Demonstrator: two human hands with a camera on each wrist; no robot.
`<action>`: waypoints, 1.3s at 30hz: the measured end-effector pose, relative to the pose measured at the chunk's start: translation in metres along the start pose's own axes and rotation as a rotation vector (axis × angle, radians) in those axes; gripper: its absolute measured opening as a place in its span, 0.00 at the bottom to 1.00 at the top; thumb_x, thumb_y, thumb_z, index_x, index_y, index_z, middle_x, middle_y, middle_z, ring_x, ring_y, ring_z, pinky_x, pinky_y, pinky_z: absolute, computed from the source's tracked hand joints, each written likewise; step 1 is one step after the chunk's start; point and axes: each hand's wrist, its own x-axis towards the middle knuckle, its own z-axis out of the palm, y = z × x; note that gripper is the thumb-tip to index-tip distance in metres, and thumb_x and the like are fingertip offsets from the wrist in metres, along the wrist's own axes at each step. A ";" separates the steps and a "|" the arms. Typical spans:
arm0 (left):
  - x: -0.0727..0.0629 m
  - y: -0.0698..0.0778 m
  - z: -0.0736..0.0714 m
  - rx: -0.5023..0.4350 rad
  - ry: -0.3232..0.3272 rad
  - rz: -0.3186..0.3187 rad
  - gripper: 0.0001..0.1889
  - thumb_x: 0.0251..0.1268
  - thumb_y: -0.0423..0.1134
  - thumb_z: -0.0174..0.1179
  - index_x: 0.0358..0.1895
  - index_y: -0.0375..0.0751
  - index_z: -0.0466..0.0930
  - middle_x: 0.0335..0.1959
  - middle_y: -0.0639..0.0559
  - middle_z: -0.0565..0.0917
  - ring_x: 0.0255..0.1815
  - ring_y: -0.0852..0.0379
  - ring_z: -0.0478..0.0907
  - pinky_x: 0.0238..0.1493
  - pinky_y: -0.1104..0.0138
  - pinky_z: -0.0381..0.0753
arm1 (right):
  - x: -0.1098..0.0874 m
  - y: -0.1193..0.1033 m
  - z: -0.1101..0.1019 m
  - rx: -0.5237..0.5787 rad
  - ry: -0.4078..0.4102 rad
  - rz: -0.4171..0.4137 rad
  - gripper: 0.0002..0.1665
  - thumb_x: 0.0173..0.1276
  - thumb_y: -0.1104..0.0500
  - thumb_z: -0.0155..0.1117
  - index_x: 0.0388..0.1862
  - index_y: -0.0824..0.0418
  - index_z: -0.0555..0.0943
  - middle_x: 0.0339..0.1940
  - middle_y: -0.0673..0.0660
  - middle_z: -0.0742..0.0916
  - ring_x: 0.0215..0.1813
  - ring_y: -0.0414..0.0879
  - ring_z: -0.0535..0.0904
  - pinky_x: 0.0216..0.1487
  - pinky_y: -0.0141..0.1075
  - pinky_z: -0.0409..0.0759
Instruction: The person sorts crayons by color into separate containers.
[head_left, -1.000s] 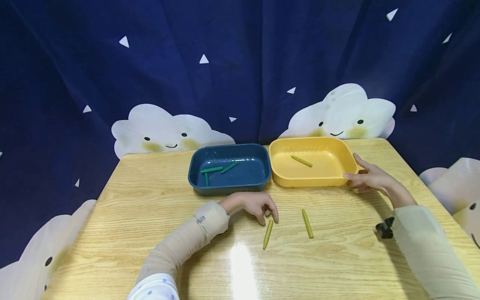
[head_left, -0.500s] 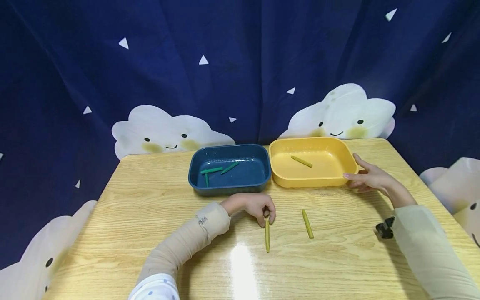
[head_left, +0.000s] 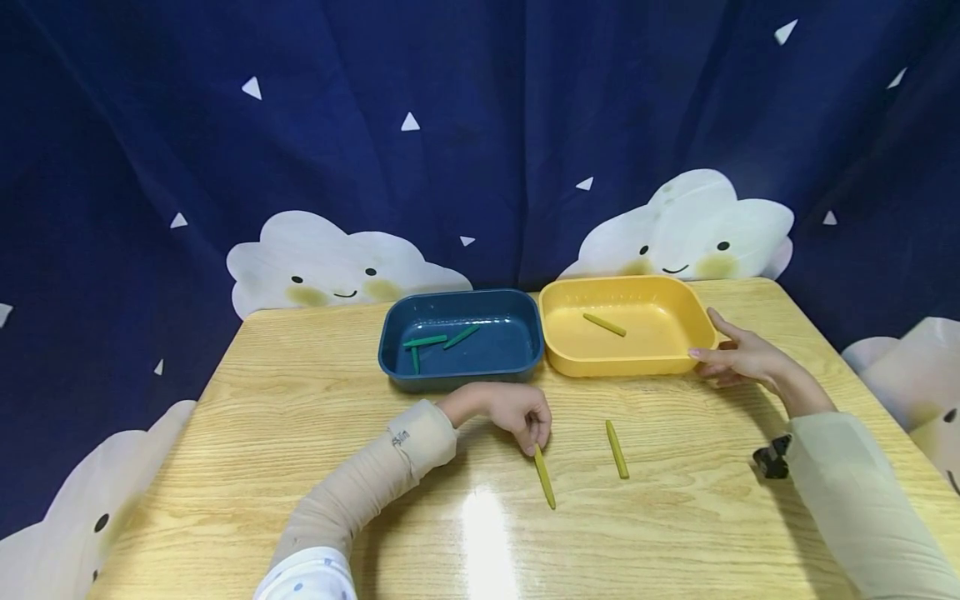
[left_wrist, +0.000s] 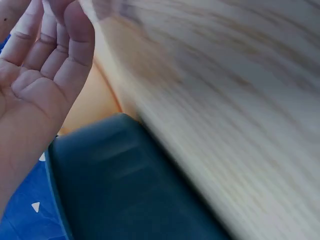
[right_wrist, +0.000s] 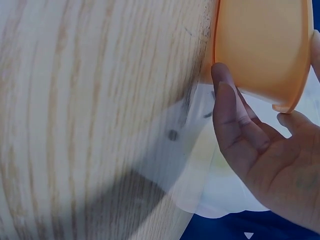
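Observation:
My left hand [head_left: 517,417] pinches a yellow crayon [head_left: 545,479] by its far end, just in front of the blue tray. The crayon's other end points toward me. To the right of it lies a second yellow crayon [head_left: 617,448] on the table. My right hand [head_left: 742,358] touches the right end of the yellow tray [head_left: 622,365], its fingers spread along the rim and fairly straight. In the right wrist view, fingertips [right_wrist: 220,74] meet the tray's corner. The left wrist view shows the palm, with the pinched crayon out of sight.
The blue tray [head_left: 461,380] stands left of the yellow one, with green crayons [head_left: 425,341] inside. One yellow crayon [head_left: 604,324] lies in the yellow tray. Behind the wooden table [head_left: 300,375] hangs a dark blue curtain [head_left: 480,125] with clouds.
My left fingers have come together on the yellow crayon, which has swung so its near end moved to the right. The right hand and both trays have stayed in place.

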 end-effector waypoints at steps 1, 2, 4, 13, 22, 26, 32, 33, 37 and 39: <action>0.000 0.001 -0.001 0.003 0.010 0.007 0.04 0.47 0.22 0.65 0.27 0.29 0.81 0.20 0.49 0.81 0.23 0.66 0.75 0.30 0.73 0.75 | 0.000 0.000 0.000 0.002 0.000 -0.001 0.57 0.66 0.50 0.57 0.69 0.56 0.23 0.44 0.71 0.81 0.42 0.56 0.81 0.44 0.50 0.77; 0.000 0.003 -0.001 0.007 0.017 0.016 0.04 0.47 0.22 0.65 0.28 0.29 0.81 0.21 0.49 0.82 0.23 0.66 0.75 0.30 0.73 0.75 | 0.000 0.001 0.000 0.002 0.000 -0.001 0.57 0.66 0.50 0.57 0.69 0.56 0.23 0.44 0.71 0.81 0.42 0.56 0.81 0.44 0.50 0.76; 0.000 0.006 -0.003 0.017 0.038 0.036 0.03 0.47 0.23 0.65 0.28 0.29 0.81 0.21 0.49 0.82 0.23 0.66 0.75 0.29 0.74 0.75 | 0.000 0.001 0.000 -0.002 0.000 -0.001 0.57 0.66 0.49 0.57 0.69 0.56 0.23 0.44 0.71 0.81 0.42 0.56 0.81 0.44 0.50 0.76; 0.005 0.021 -0.017 0.084 0.155 0.157 0.02 0.50 0.27 0.65 0.27 0.32 0.82 0.23 0.50 0.82 0.23 0.68 0.74 0.29 0.75 0.74 | 0.001 0.001 0.000 -0.003 0.001 0.002 0.57 0.66 0.48 0.57 0.69 0.56 0.22 0.45 0.71 0.80 0.43 0.57 0.81 0.45 0.51 0.76; 0.009 0.029 -0.024 0.037 0.368 0.244 0.03 0.54 0.28 0.63 0.26 0.31 0.82 0.24 0.45 0.82 0.24 0.65 0.75 0.31 0.72 0.76 | 0.002 0.003 0.001 0.004 0.002 0.001 0.57 0.66 0.48 0.57 0.69 0.55 0.23 0.45 0.70 0.81 0.43 0.56 0.81 0.44 0.51 0.76; 0.010 0.028 -0.031 0.034 0.500 0.289 0.04 0.54 0.28 0.63 0.25 0.31 0.82 0.24 0.45 0.83 0.25 0.62 0.77 0.31 0.72 0.76 | 0.002 0.004 0.000 0.005 0.007 0.003 0.57 0.66 0.48 0.57 0.69 0.54 0.23 0.44 0.70 0.81 0.42 0.56 0.81 0.44 0.50 0.77; 0.009 0.035 -0.040 -0.015 0.620 0.283 0.04 0.57 0.28 0.61 0.26 0.31 0.81 0.24 0.46 0.82 0.26 0.49 0.76 0.27 0.72 0.73 | 0.002 0.004 0.000 0.000 0.010 -0.003 0.57 0.66 0.48 0.58 0.69 0.55 0.23 0.43 0.68 0.82 0.42 0.55 0.81 0.43 0.50 0.77; 0.009 0.036 -0.041 -0.013 0.641 0.282 0.04 0.57 0.29 0.61 0.26 0.32 0.81 0.23 0.48 0.82 0.24 0.51 0.76 0.26 0.72 0.73 | 0.002 0.003 0.000 -0.005 0.011 -0.003 0.57 0.65 0.48 0.58 0.69 0.55 0.24 0.43 0.68 0.82 0.42 0.55 0.81 0.43 0.50 0.77; 0.010 0.043 -0.048 -0.018 0.707 0.266 0.05 0.58 0.29 0.60 0.27 0.33 0.81 0.21 0.49 0.79 0.18 0.59 0.66 0.21 0.73 0.65 | 0.001 0.003 0.000 -0.020 0.017 -0.002 0.57 0.65 0.47 0.58 0.69 0.55 0.24 0.43 0.68 0.82 0.42 0.55 0.81 0.43 0.49 0.77; 0.010 0.046 -0.051 -0.023 0.730 0.251 0.05 0.59 0.30 0.60 0.27 0.33 0.81 0.20 0.47 0.78 0.16 0.61 0.62 0.20 0.72 0.62 | 0.001 0.003 0.000 -0.021 0.021 0.005 0.58 0.65 0.46 0.58 0.70 0.54 0.24 0.43 0.68 0.82 0.42 0.55 0.81 0.43 0.48 0.78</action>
